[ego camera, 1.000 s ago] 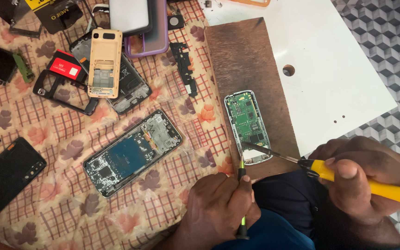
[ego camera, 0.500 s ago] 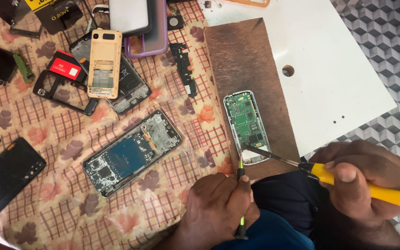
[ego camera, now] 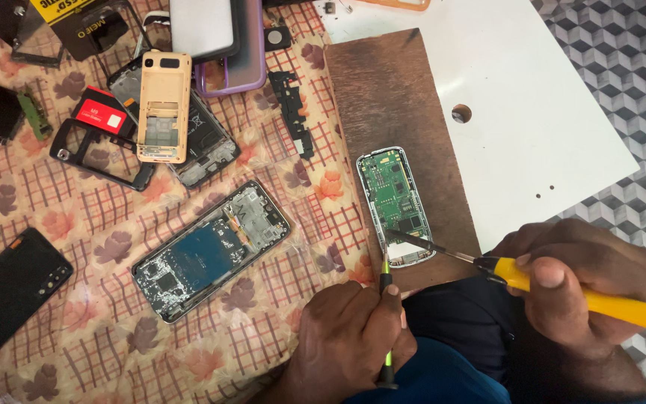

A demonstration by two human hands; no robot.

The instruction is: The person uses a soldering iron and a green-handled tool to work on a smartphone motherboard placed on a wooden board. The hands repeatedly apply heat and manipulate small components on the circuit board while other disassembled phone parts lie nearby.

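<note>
I judge I'm mid-pry on the small opened phone (ego camera: 396,206), lying on the brown board (ego camera: 383,97) just ahead of both hands. My right hand (ego camera: 577,288) grips the yellow-handled tool (ego camera: 562,288), tip on the phone's near end; my left hand (ego camera: 353,340) pinches a thin green screwdriver (ego camera: 386,322) upright beside it. Next needs gentle leverage.

- Floor (ego camera: 629,60) with grey cube-pattern tiles, right edge of the frame.
- White board (ego camera: 532,97) at upper right.
- Brown board (ego camera: 390,97) beside it, centre.
- Checked floral cloth (ego camera: 76,337) across the left.
</note>
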